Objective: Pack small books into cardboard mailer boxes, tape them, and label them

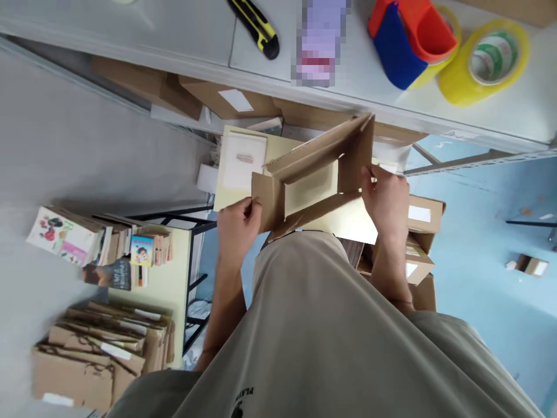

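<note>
Between my hands is a small cardboard box (319, 148) with its flaps unfolded and its middle open right through, so the pale table shows inside it. My left hand (241, 223) pinches the flap on the box's left side between thumb and fingers. On the opposite side, my right hand (385, 194) grips the right flap near its lower corner. The box is tilted, close in front of my shirt, above a pale yellow table (331, 217). A white sheet or packet (243, 159) lies on that table, left of the box.
A grey shelf holds a yellow-black box cutter (259, 29), a red-blue tape dispenser (413, 40) and a yellow tape roll (485, 61). Stacked books (108, 244) and flattened cardboard boxes (100, 354) are at left. More cardboard boxes (422, 215) stand at right.
</note>
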`<action>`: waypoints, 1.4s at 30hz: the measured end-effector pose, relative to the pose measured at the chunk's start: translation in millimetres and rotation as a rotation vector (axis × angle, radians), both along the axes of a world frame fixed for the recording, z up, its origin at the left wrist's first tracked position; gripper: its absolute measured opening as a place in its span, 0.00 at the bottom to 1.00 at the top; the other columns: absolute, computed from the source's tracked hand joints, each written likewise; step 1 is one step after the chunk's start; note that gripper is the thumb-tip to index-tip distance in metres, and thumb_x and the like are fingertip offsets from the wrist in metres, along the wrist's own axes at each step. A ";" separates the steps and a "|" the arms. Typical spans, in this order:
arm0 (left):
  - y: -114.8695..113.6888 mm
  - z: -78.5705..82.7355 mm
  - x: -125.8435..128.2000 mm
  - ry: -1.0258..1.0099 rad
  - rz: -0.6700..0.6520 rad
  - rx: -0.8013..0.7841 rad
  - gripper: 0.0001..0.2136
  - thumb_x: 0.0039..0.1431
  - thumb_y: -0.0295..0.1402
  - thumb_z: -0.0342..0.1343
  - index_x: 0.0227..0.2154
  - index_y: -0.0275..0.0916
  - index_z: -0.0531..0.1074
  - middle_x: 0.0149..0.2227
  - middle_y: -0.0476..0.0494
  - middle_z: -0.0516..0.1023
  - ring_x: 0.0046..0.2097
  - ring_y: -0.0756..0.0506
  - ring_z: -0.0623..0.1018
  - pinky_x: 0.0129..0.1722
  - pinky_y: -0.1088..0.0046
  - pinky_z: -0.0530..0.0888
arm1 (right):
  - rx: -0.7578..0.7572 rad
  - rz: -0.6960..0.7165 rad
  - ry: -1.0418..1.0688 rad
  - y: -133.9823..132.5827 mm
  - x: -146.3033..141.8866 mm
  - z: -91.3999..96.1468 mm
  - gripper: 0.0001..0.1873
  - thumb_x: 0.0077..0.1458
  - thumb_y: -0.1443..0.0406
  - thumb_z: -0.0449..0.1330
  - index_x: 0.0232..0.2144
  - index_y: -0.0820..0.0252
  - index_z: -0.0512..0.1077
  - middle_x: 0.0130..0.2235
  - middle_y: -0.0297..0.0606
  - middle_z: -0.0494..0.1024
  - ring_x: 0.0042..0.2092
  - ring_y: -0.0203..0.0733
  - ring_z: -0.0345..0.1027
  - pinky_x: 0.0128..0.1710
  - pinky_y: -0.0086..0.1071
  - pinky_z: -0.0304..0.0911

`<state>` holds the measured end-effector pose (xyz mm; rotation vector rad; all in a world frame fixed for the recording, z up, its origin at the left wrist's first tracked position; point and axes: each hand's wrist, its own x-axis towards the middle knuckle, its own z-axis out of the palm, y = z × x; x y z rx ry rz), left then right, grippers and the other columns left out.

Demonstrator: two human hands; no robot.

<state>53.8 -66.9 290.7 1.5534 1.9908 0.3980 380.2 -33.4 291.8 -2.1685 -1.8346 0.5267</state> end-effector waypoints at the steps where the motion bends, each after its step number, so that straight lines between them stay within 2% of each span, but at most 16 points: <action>1: 9.5 3.2 -0.9 0.004 -0.020 0.033 0.24 0.75 0.44 0.54 0.21 0.44 0.60 0.21 0.50 0.62 0.28 0.47 0.61 0.36 0.64 0.60 | 0.009 -0.031 -0.006 -15.0 2.9 4.0 0.25 0.82 0.53 0.50 0.39 0.54 0.82 0.30 0.46 0.82 0.36 0.57 0.81 0.39 0.44 0.67; 6: 55.9 2.1 1.5 0.038 -0.155 0.163 0.24 0.77 0.44 0.54 0.23 0.45 0.58 0.22 0.50 0.61 0.29 0.47 0.58 0.38 0.61 0.56 | -0.057 -0.145 -0.034 -69.0 -8.7 4.9 0.25 0.81 0.55 0.49 0.38 0.53 0.82 0.30 0.46 0.83 0.31 0.53 0.78 0.35 0.42 0.65; 9: 73.3 -11.1 3.6 0.088 -0.228 0.170 0.22 0.77 0.43 0.53 0.24 0.45 0.63 0.24 0.45 0.70 0.29 0.44 0.65 0.39 0.61 0.57 | -0.122 -0.174 -0.024 -79.5 -24.9 -6.9 0.23 0.80 0.58 0.50 0.40 0.55 0.82 0.33 0.48 0.84 0.32 0.53 0.78 0.35 0.42 0.64; 12: 78.0 -30.3 -0.3 0.061 -0.263 0.146 0.19 0.77 0.42 0.56 0.26 0.44 0.72 0.27 0.41 0.80 0.33 0.40 0.77 0.40 0.62 0.65 | -0.174 -0.174 -0.025 -81.0 -39.7 -18.8 0.21 0.79 0.60 0.50 0.45 0.57 0.83 0.37 0.49 0.85 0.35 0.54 0.79 0.37 0.42 0.65; 15: 73.0 -47.5 -12.1 -0.096 -0.281 0.121 0.12 0.74 0.45 0.61 0.43 0.43 0.83 0.42 0.39 0.90 0.43 0.37 0.87 0.47 0.64 0.76 | -0.164 -0.158 -0.037 -81.6 -52.8 -24.0 0.22 0.79 0.60 0.50 0.54 0.60 0.84 0.42 0.51 0.87 0.38 0.55 0.81 0.38 0.41 0.67; 17: 68.1 -54.7 -21.8 -0.179 -0.279 0.084 0.15 0.73 0.46 0.63 0.54 0.43 0.84 0.51 0.38 0.91 0.48 0.36 0.90 0.51 0.63 0.80 | -0.154 -0.168 -0.046 -82.2 -60.1 -23.6 0.24 0.79 0.60 0.51 0.61 0.60 0.83 0.44 0.52 0.88 0.39 0.55 0.82 0.39 0.41 0.70; 19: 64.2 -58.9 -30.7 -0.227 -0.278 0.048 0.19 0.74 0.46 0.63 0.59 0.43 0.82 0.56 0.37 0.91 0.51 0.36 0.90 0.55 0.61 0.82 | -0.156 -0.198 -0.045 -82.5 -64.9 -21.5 0.27 0.78 0.60 0.52 0.68 0.61 0.80 0.47 0.53 0.89 0.41 0.57 0.84 0.41 0.43 0.73; 21: 62.0 -61.8 -37.9 -0.281 -0.326 0.022 0.22 0.75 0.48 0.63 0.64 0.42 0.81 0.61 0.35 0.89 0.55 0.36 0.90 0.58 0.59 0.84 | -0.147 -0.212 0.008 -82.8 -66.2 -19.4 0.29 0.79 0.58 0.54 0.73 0.61 0.77 0.54 0.55 0.88 0.45 0.59 0.86 0.45 0.47 0.78; 24: 60.2 -67.2 -44.9 -0.378 -0.538 0.007 0.28 0.75 0.53 0.64 0.69 0.43 0.77 0.72 0.33 0.80 0.70 0.33 0.82 0.72 0.51 0.78 | -0.124 -0.131 0.206 -85.3 -61.4 -19.2 0.29 0.81 0.53 0.55 0.75 0.54 0.76 0.69 0.51 0.82 0.55 0.57 0.86 0.55 0.51 0.82; 26: 58.2 -71.9 -47.1 -0.408 -0.691 -0.020 0.34 0.72 0.57 0.67 0.71 0.43 0.76 0.77 0.32 0.74 0.80 0.31 0.72 0.80 0.45 0.68 | -0.127 -0.048 0.299 -88.9 -54.9 -21.7 0.27 0.82 0.50 0.54 0.72 0.48 0.79 0.76 0.46 0.76 0.65 0.57 0.82 0.66 0.55 0.80; 28: 55.0 -76.4 -47.2 -0.408 -0.771 -0.058 0.40 0.67 0.60 0.72 0.73 0.42 0.74 0.79 0.31 0.72 0.83 0.29 0.64 0.83 0.42 0.62 | -0.149 0.020 0.335 -93.4 -46.8 -25.9 0.27 0.81 0.46 0.56 0.70 0.45 0.81 0.80 0.42 0.70 0.76 0.59 0.71 0.74 0.61 0.72; 31: 50.4 -81.5 -43.6 -0.380 -0.730 -0.057 0.41 0.66 0.59 0.73 0.74 0.43 0.73 0.78 0.31 0.73 0.83 0.28 0.66 0.83 0.42 0.64 | -0.183 0.056 0.392 -97.7 -33.9 -34.3 0.32 0.73 0.39 0.66 0.67 0.48 0.83 0.82 0.44 0.67 0.80 0.62 0.64 0.78 0.64 0.67; 33: 50.3 -84.7 -39.3 -0.357 -0.653 -0.039 0.36 0.70 0.54 0.71 0.74 0.44 0.73 0.76 0.32 0.76 0.79 0.29 0.73 0.80 0.46 0.69 | -0.161 -0.021 0.427 -96.6 -26.4 -42.3 0.32 0.73 0.38 0.66 0.62 0.51 0.85 0.76 0.48 0.77 0.75 0.61 0.73 0.75 0.62 0.71; 35: 54.5 -89.0 -34.3 -0.337 -0.567 -0.014 0.34 0.73 0.47 0.70 0.76 0.45 0.71 0.72 0.33 0.80 0.73 0.32 0.79 0.76 0.50 0.74 | -0.122 -0.156 0.431 -91.9 -21.1 -52.6 0.31 0.75 0.38 0.61 0.57 0.54 0.86 0.62 0.50 0.87 0.64 0.58 0.83 0.69 0.58 0.77; 38: 68.8 -97.6 -27.5 -0.299 -0.422 0.056 0.44 0.67 0.39 0.75 0.82 0.45 0.63 0.66 0.35 0.83 0.64 0.34 0.84 0.70 0.54 0.79 | -0.113 -0.273 0.420 -80.8 -17.5 -68.0 0.32 0.75 0.39 0.60 0.55 0.59 0.84 0.48 0.49 0.90 0.50 0.55 0.87 0.60 0.54 0.82; 42: 90.6 -105.8 -23.3 -0.272 -0.340 0.098 0.59 0.59 0.38 0.81 0.86 0.46 0.52 0.60 0.38 0.83 0.54 0.38 0.84 0.65 0.58 0.81 | -0.102 -0.249 0.364 -68.2 -17.1 -75.9 0.31 0.75 0.41 0.60 0.57 0.59 0.84 0.47 0.49 0.89 0.47 0.53 0.86 0.55 0.50 0.83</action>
